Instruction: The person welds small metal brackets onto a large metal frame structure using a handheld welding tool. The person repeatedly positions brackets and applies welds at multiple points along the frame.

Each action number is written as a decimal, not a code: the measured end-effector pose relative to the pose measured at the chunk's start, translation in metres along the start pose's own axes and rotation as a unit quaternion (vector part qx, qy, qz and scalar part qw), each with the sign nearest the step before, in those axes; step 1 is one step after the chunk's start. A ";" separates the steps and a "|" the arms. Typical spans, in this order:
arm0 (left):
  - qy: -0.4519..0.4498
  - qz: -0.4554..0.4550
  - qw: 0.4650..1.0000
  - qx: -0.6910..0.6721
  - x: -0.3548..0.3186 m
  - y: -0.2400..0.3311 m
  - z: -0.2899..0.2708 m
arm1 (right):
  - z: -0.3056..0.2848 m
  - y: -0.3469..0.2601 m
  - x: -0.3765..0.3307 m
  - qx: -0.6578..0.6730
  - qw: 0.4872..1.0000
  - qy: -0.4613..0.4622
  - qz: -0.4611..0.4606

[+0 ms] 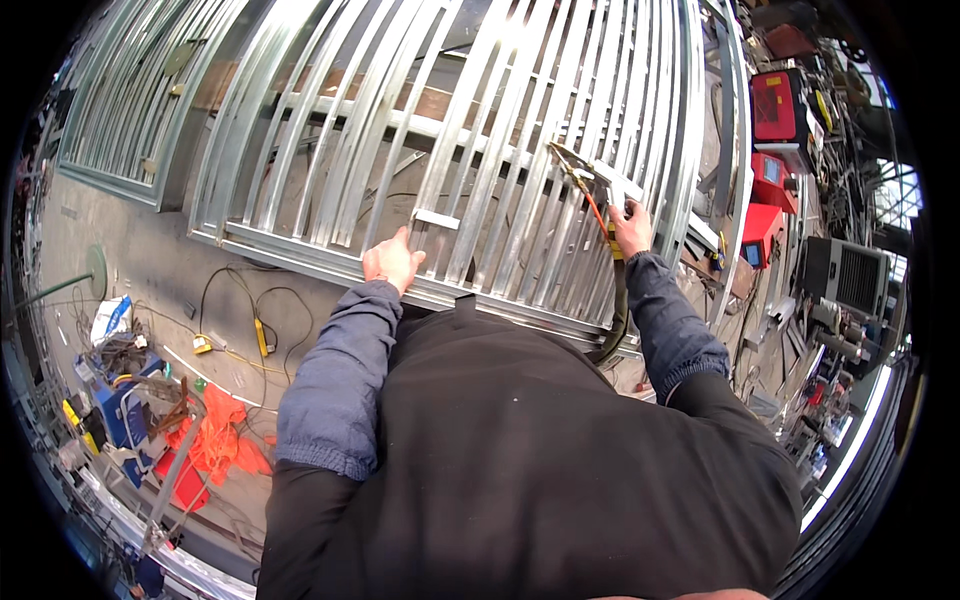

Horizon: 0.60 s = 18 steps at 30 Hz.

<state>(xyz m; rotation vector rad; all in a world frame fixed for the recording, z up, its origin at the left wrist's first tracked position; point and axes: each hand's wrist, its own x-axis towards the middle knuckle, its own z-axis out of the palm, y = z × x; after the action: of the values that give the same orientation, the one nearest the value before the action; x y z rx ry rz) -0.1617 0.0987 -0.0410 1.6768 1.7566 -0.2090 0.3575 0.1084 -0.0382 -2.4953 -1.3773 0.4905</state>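
- Frame (466, 110) of silver metal bars: found stretched out directly ahead, near rail (300, 260) close to the dark clothing (520, 440) at the waist.
- Held left hand (393, 262) low at the near rail, index finger reaching toward a short pale strip (437, 219) laid across the bars; could not tell touch from mere nearness at the fingertip.
- Held right hand (631, 228) farther along the bars, half curled, thumb and finger drawn close beside an orange-handled tool (592, 198); could not tell a firm grip from a light rest there.
- Saw both hands well apart, with several bars in between.
- Saw a dark cable (622, 312) curving down from beneath the right hand, past the near rail.
- Judged best at the left: light, even fingertip pressure on the strip, rather than a push on one end, so as not to tip it into a gap.
- Judged best at the right: tool steadied along its length, tip clear of the left hand, cable slack enough not to drag.
- Judged wise too: blue sleeves (335, 380) lifted off bar edges, and body weight off the frame for a finer touch.
- Noted red machines (765, 235) off to the right and orange cloth (218, 440) down at the left.
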 end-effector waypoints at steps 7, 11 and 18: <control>0.071 0.052 0.996 0.000 -0.012 0.001 -0.003 | 0.004 0.011 0.028 0.282 0.930 -0.196 0.127; 0.035 0.052 0.993 -0.096 0.002 -0.026 -0.002 | -0.016 0.012 0.024 0.367 0.892 -0.217 0.148; -0.034 0.041 0.971 -0.233 0.001 -0.036 -0.017 | -0.060 -0.026 -0.034 0.435 0.862 -0.258 0.039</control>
<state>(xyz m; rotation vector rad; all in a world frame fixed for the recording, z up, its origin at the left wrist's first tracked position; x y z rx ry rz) -0.2012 0.1035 -0.0404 1.3755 1.5341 0.1721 0.3445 0.0897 0.0322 -1.7051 -0.8616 1.4921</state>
